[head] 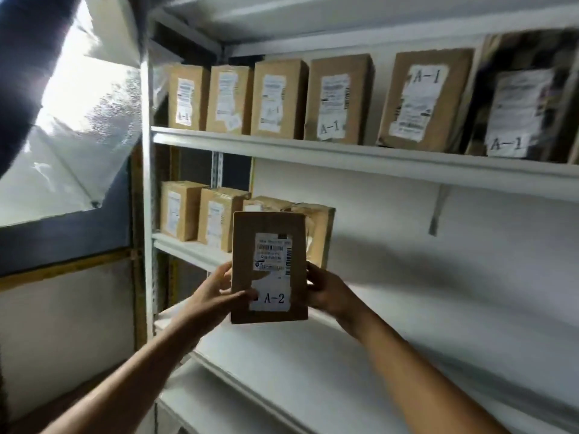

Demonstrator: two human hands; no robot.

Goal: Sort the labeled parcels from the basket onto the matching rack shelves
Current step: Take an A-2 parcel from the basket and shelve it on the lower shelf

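a bright window (78, 98) fills the far left, beside the white rack's upright (147, 195). the left hand (216, 296) grips the left edge of a brown parcel (269, 267), thumb laid across its "a-2" label (272, 298). the parcel stands upright in the air in front of the middle shelf (188, 250), where other brown parcels (200, 213) stand in a row. the right hand (326, 292) clasps the parcel's right edge. above, the upper shelf (344, 158) carries boxes marked "a-1" (426, 98).
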